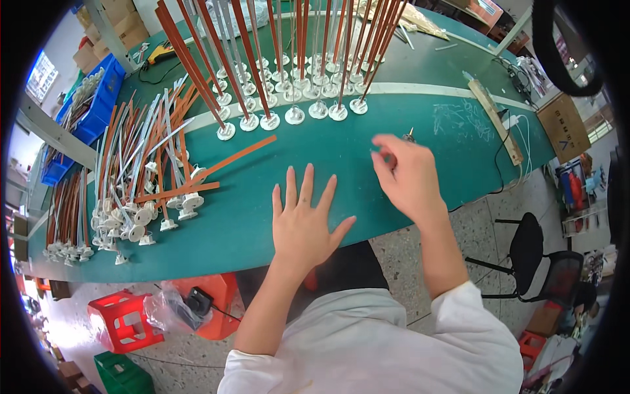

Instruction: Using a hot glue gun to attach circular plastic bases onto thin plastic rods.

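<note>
My left hand [303, 220] lies flat on the green tabletop [249, 226], fingers spread and nothing in it. To its right, my right hand [408, 174] is held over the table with its thumb and index finger curled toward each other. Whether anything small sits between those fingers is hidden. A small metal piece with a pointed tip [411, 134] shows just beyond the right knuckles; I cannot tell if the hand touches it. Left of my left hand, a pile of brown and silver strips with white round bases [141, 213] lies loose, one brown strip [239, 154] reaching toward my fingers.
Several brown and clear rods stand upright on white round bases [270, 121] along the far side. Blue bins [105, 98] sit at the left. A power strip [495, 121] with cables and a cardboard box [563, 134] lie right. Below are red stools [125, 322] and a black chair [528, 253].
</note>
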{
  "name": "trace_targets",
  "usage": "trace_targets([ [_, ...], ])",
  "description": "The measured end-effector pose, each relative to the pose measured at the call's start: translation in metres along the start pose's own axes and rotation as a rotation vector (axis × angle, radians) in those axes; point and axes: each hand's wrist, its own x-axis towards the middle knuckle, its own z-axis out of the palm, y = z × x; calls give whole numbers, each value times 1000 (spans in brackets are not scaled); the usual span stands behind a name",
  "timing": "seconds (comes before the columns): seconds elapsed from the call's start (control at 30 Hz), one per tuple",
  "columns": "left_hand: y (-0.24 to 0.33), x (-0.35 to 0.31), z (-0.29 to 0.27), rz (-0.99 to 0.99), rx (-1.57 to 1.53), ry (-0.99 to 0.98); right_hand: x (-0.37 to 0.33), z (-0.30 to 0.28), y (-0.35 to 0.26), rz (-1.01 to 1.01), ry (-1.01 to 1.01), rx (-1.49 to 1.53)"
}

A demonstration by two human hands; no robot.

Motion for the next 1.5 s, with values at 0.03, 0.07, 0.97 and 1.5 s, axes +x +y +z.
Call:
trace_targets([
  [0.03,-2,-1,0,-8,-5,-3,19,9,8,-72,-23,-110],
  [0.07,1,0,-2,5,-19,5,37,11,14,-135,-39,-234],
  [0.97,-4,-5,0,-2,-59,36,60,-65,-41,-216,326,37],
  [1.5,-6,-4,2,24,-17,22,-29,-17,-61,-454,-770,-153],
])
